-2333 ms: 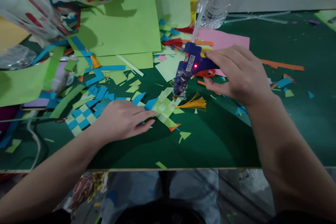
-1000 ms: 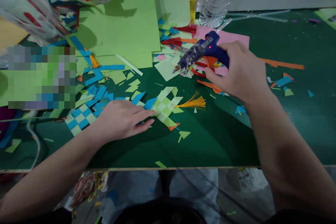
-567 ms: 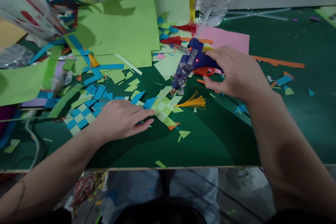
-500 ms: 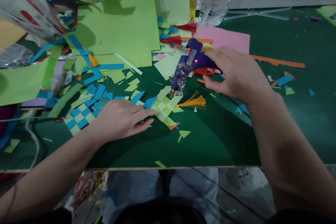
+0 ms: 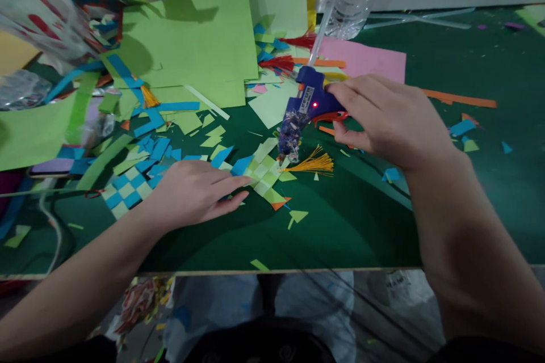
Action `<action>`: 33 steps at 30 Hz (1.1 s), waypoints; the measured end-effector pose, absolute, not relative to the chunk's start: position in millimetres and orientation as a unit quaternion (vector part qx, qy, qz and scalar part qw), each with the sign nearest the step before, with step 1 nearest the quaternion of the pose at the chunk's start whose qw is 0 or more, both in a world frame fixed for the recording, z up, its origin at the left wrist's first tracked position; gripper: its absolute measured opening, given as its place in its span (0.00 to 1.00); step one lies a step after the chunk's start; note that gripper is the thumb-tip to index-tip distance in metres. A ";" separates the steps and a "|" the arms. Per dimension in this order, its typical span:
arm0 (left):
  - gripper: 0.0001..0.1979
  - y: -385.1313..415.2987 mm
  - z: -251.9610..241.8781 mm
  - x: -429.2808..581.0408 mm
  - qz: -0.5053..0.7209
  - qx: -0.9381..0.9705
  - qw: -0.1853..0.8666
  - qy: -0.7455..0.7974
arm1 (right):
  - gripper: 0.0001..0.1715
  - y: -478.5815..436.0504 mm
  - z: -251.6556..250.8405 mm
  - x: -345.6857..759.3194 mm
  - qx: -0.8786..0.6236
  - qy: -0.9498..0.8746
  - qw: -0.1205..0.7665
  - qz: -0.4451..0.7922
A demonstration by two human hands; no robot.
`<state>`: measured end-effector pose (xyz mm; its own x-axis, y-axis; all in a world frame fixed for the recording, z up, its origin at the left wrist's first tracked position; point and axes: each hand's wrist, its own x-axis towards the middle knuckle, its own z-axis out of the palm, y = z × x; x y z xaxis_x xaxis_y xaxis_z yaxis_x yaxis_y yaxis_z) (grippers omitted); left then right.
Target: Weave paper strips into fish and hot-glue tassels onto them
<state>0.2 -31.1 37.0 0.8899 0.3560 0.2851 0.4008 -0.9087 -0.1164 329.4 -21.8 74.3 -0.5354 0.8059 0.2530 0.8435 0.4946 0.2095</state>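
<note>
My right hand [image 5: 378,119] is wrapped round the handle of a blue hot glue gun [image 5: 304,99], its red light lit and a clear glue stick standing out of its back. The gun's nozzle points down at a light-green woven paper piece [image 5: 264,173], where a yellow tassel [image 5: 313,163] meets it. I cannot tell whether the nozzle touches. My left hand [image 5: 198,190] lies on the table with thumb and index finger stretched out and apart. Its index fingertip rests at the woven piece's left edge. A blue-and-white woven piece [image 5: 125,190] lies beside my left wrist.
Green paper sheets [image 5: 191,39] and a pink sheet [image 5: 366,59] lie at the back. A clear plastic bottle [image 5: 351,0] stands behind the gun, near some glue sticks [image 5: 419,18]. Paper scraps [image 5: 162,150] litter the table. A white cable [image 5: 53,224] runs at the left.
The glue gun has tilted more upright, and its nozzle has shifted slightly down and right toward the tassel's end. My left hand and the woven piece stay almost still.
</note>
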 end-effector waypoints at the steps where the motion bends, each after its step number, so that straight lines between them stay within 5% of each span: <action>1: 0.09 -31.1 37.2 0.3 -0.129 -0.969 0.087 -0.193 | 0.24 -22.0 74.0 329.3 -0.474 -0.863 0.057 -0.162; 33: 0.10 -31.0 38.7 2.2 -0.132 -0.968 0.088 -0.193 | 0.23 -22.6 69.7 333.6 -0.381 -0.875 0.090 -0.284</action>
